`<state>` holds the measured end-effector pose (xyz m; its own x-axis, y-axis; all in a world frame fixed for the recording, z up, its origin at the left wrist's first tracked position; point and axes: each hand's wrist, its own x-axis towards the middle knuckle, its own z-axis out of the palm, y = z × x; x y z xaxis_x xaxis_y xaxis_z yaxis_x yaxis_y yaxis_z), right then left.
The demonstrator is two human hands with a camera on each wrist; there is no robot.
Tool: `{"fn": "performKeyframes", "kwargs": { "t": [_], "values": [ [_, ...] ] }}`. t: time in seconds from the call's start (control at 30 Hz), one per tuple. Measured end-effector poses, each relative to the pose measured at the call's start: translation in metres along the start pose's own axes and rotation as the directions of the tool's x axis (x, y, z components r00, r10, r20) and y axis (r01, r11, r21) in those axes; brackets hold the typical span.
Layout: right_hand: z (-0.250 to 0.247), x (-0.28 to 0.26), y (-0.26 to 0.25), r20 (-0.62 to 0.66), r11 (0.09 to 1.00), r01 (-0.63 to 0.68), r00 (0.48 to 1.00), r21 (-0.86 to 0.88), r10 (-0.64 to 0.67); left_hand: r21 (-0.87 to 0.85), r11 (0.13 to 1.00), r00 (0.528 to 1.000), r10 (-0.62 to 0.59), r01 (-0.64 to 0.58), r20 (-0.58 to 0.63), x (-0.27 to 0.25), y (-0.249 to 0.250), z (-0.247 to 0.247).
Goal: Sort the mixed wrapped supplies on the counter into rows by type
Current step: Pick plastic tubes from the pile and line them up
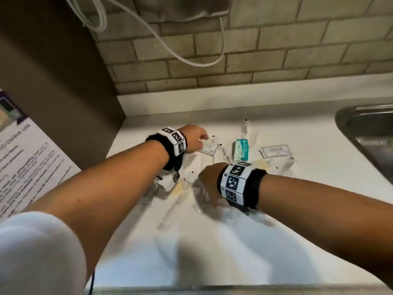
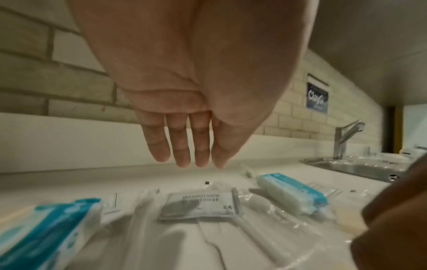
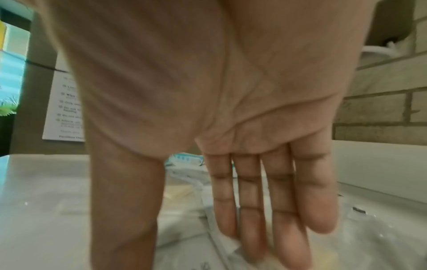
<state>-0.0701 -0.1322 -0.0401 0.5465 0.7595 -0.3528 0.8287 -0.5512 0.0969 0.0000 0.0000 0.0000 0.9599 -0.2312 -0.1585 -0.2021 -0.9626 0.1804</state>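
Both forearms reach over a white counter (image 1: 276, 241) strewn with wrapped packets. Left hand (image 2: 184, 102) and right hand (image 3: 231, 146) hover, fingers straight, gripping nothing. Brick tile wall (image 1: 255, 50) far; steel sink (image 1: 365, 128) right.

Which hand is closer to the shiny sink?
The right hand. It sits over the clear wrappers in the middle of the counter, while the left hand reaches further away, by the shampoo sachet. The sink is far off to the right.

shampoo sachets (image 1: 276, 150) flat | teal packs (image 1: 242, 149) | clear-wrapped sticks (image 2: 251, 232), possibly toothbrushes | mixed pile
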Motion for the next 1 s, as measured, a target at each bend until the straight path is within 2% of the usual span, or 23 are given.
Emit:
{"fn": "performKeyframes", "kwargs": {
  "t": [0.03,0.07,0.13,0.2,0.27,0.37,0.47,0.57,0.63,0.7,0.77,0.83,0.9,0.93,1.0],
  "values": [
    [0.004,0.003,0.002,0.008,0.999,-0.014,1.0,-0.034,0.014,0.029,0.999,0.999,-0.027,0.025,0.04,0.007,0.002,0.003],
    [0.001,0.002,0.001,0.025,0.998,-0.053,0.998,0.028,0.052,0.046,0.998,0.998,-0.04,0.037,0.054,0.012,0.001,0.006],
    [0.001,0.004,-0.002,0.142,0.98,-0.117,0.985,0.16,0.095,0.085,0.995,0.992,-0.051,0.041,0.12,0.023,0.003,0.016],
    [-0.004,0.006,0.001,0.204,0.969,-0.114,0.977,0.22,0.069,0.134,0.991,0.981,-0.051,0.026,0.186,0.034,0.001,0.025],
    [-0.005,0.007,0.007,0.216,0.958,-0.11,0.975,0.266,0.052,0.147,0.989,0.978,-0.054,0.024,0.202,0.044,-0.004,0.032],
    [-0.008,0.005,0.012,0.234,0.948,-0.093,0.972,0.305,0.02,0.183,0.983,0.987,-0.042,0.013,0.154,0.057,-0.01,0.034],
    [-0.019,0.001,0.024,0.199,0.914,-0.079,0.98,0.398,-0.002,0.199,0.98,0.991,-0.008,-0.019,0.134,0.066,-0.008,0.021],
    [-0.041,-0.006,0.057,0.137,0.85,-0.141,0.987,0.508,0.082,0.071,0.996,0.996,0.05,-0.055,0.072,0.076,-0.007,0.005],
    [-0.052,-0.01,0.093,0.056,0.828,-0.206,0.977,0.522,0.207,-0.055,0.992,0.993,0.115,-0.115,0.007,0.079,-0.002,-0.007],
    [-0.057,-0.016,0.129,0.004,0.774,-0.316,0.927,0.549,0.375,-0.15,0.976,0.987,0.15,-0.158,-0.062,0.079,0.007,-0.019],
    [-0.049,-0.02,0.162,0.034,0.729,-0.466,0.853,0.502,0.522,-0.219,0.96,0.982,0.154,-0.175,-0.107,0.079,0.017,-0.03],
    [-0.022,-0.015,0.193,0.134,0.699,-0.61,0.781,0.373,0.61,-0.258,0.95,0.982,0.151,-0.176,-0.116,0.074,0.026,-0.038],
    [0.016,-0.002,0.22,0.256,0.678,-0.699,0.715,0.229,0.65,-0.286,0.943,0.983,0.145,-0.171,-0.11,0.071,0.032,-0.042],
    [0.037,0.006,0.232,0.286,0.673,-0.71,0.702,0.208,0.652,-0.304,0.938,0.985,0.142,-0.166,-0.099,0.069,0.033,-0.042],
    [0.06,0.016,0.242,0.281,0.689,-0.688,0.724,0.226,0.631,-0.334,0.928,0.985,0.146,-0.167,-0.087,0.064,0.035,-0.041]
  ]
}}
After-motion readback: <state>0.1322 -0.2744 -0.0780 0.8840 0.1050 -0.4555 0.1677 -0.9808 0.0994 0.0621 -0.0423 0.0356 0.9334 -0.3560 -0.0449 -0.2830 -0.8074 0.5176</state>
